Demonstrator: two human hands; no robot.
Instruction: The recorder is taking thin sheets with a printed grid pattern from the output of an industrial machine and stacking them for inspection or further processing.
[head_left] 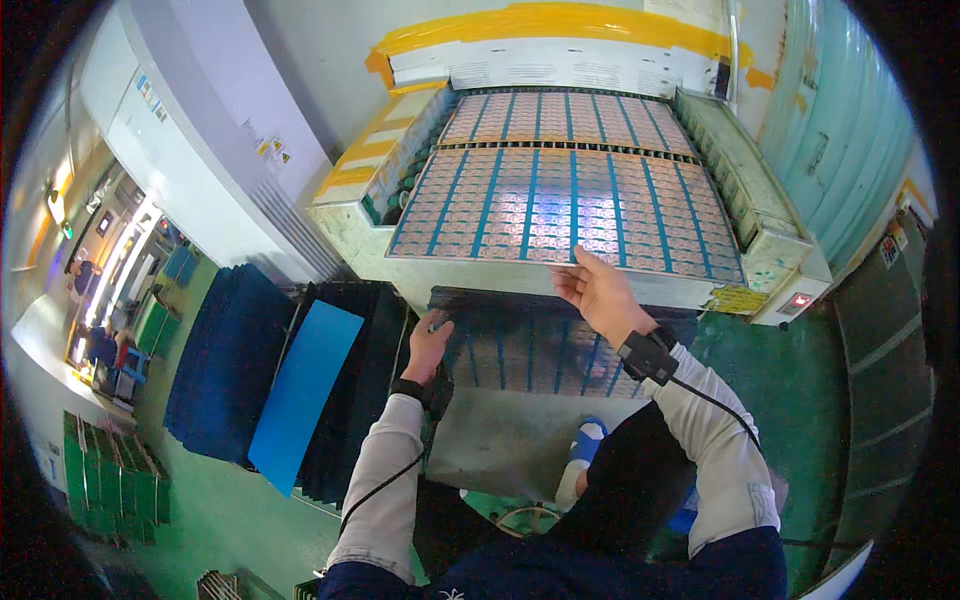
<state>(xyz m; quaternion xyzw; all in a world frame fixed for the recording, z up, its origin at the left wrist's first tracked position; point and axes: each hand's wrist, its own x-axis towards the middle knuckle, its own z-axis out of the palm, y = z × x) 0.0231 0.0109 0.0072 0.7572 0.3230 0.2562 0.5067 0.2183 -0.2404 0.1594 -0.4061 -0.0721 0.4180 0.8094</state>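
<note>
A large copper-coloured circuit board panel point(520, 205) with blue-green stripes lies at the front of a conveyor machine, its near edge toward me. My right hand point(605, 300) is closed at that edge, thumb on top and fingers curled beneath. Lower and to the left, my left hand point(427, 348) is curled closed beside the left edge of a dark, shiny surface point(520, 345) that mirrors the striped pattern. What its fingers hold, if anything, I cannot make out. Behind the front panel lies a second striped panel point(590, 118).
The conveyor's side rails point(765, 205) flank the panels. Left of me stand dark racks point(225, 360) with a bright blue sheet point(305, 395) leaning among them. Beneath my hands is a grey board point(500, 445). Dark panels point(880, 360) stand at the right.
</note>
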